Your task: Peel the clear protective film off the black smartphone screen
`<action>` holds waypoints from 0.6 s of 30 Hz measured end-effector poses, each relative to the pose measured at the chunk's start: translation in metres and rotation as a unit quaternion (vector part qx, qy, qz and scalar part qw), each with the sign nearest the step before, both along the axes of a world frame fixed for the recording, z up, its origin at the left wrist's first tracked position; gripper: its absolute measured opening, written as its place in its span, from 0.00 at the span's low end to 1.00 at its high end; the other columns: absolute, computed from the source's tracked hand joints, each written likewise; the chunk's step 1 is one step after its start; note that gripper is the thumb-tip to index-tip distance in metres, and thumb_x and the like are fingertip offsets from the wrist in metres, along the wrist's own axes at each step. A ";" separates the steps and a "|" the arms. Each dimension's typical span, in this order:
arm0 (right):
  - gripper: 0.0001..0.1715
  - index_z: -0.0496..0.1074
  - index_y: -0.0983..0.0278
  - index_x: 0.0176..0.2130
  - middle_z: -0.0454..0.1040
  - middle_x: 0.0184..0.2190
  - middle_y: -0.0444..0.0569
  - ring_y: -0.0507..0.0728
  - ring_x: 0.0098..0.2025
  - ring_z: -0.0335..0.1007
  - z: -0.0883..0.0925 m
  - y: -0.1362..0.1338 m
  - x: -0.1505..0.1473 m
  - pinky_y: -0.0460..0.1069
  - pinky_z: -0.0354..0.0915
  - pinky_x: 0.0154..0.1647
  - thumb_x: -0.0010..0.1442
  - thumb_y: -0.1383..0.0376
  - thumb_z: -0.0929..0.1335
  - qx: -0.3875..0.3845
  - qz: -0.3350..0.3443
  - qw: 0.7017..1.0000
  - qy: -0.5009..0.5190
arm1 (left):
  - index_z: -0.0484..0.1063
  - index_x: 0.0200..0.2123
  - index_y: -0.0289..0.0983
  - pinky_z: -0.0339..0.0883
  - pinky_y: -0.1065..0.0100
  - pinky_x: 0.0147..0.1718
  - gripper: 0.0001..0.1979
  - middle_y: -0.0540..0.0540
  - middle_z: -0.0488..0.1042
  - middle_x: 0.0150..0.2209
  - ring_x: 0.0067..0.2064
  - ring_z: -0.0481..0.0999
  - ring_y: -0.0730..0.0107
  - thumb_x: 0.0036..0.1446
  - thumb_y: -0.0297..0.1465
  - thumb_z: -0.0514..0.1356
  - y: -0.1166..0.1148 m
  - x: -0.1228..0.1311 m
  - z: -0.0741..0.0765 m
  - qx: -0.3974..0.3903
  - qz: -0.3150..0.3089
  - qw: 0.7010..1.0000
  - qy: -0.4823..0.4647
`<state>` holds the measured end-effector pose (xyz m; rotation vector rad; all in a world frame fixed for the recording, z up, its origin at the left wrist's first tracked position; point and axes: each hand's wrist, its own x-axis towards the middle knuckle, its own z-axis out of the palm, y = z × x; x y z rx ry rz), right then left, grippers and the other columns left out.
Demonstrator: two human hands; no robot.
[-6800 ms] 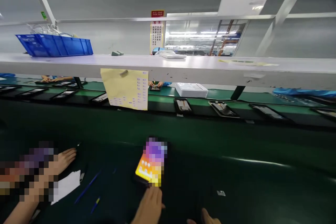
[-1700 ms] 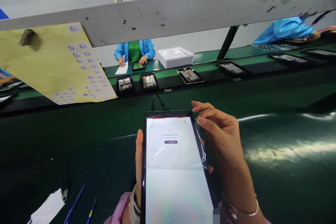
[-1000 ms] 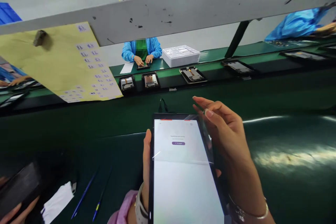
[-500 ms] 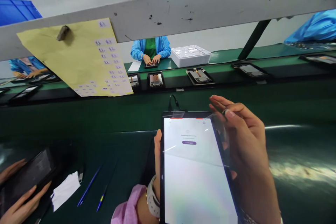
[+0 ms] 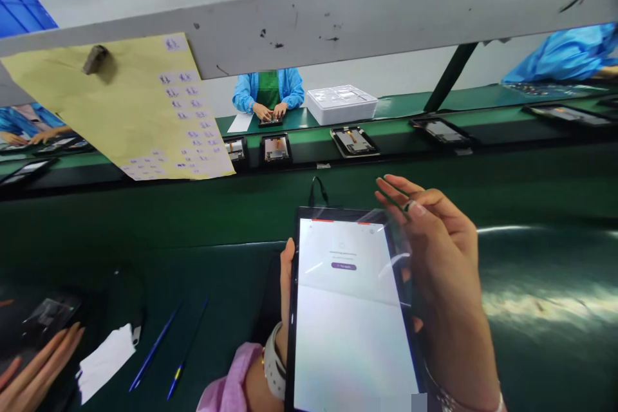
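Tablet [image 5: 352, 322] with a lit white screen stands upright over the green bench [image 5: 531, 257], a black cable [image 5: 316, 190] at its top edge. The left hand [image 5: 286, 290] is clamped on its left edge, thumb on the frame. The right hand [image 5: 434, 257] pinches a clear protective film [image 5: 400, 251] at the tablet's upper right corner. Two blue pens [image 5: 154, 347] and a white cloth [image 5: 103, 360] lie to the left, beside a co-worker's hand [image 5: 33, 367].
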<state>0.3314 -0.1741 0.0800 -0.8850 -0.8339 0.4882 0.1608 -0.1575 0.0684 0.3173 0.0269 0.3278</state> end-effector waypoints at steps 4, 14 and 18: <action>0.10 0.72 0.61 0.34 0.74 0.56 0.52 0.66 0.62 0.69 0.002 -0.002 -0.001 0.60 0.64 0.68 0.68 0.64 0.72 0.002 -0.003 1.000 0.009 | 0.69 0.66 0.38 0.55 0.37 0.63 0.55 0.43 0.67 0.66 0.71 0.52 0.28 0.56 0.67 0.29 -0.003 0.000 0.011 0.058 0.011 0.996 0.060; 0.09 0.73 0.56 0.35 0.79 0.37 0.46 0.58 0.37 0.81 0.010 -0.006 0.008 0.49 0.79 0.42 0.66 0.59 0.74 -0.005 -0.031 0.996 0.083 | 0.70 0.65 0.47 0.39 0.31 0.68 0.62 0.50 0.68 0.66 0.72 0.44 0.20 0.47 0.70 0.20 -0.014 0.005 0.004 0.099 -0.082 0.988 0.083; 0.13 0.73 0.57 0.34 0.79 0.34 0.45 0.56 0.32 0.80 0.012 -0.007 0.016 0.44 0.79 0.34 0.62 0.56 0.77 0.004 -0.045 0.991 0.124 | 0.69 0.66 0.41 0.44 0.30 0.66 0.64 0.42 0.65 0.68 0.70 0.52 0.19 0.43 0.74 0.28 -0.020 0.012 -0.005 0.087 -0.109 0.985 0.101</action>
